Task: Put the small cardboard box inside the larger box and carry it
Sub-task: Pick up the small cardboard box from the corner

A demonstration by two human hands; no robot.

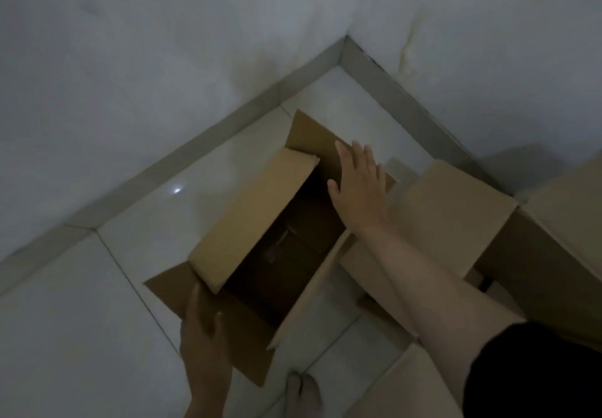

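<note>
The larger cardboard box [257,212] stands open on the white tiled floor in a room corner, with its flaps spread outward. Its inside is dark; a dim brown shape with a taped seam, apparently the small cardboard box [286,241], lies at the bottom. My left hand [203,329] holds the near flap at the lower left, thumb on one side and fingers on the other. My right hand [358,186] reaches across the opening with its fingers spread and lies flat against the far flap, gripping nothing.
More cardboard boxes crowd the right side: one [456,215] touches the larger box, another [407,385] lies near my right arm. Grey skirting [195,157] and white walls close the corner behind. My foot [303,391] stands by the near flap. Bare tiles lie to the left.
</note>
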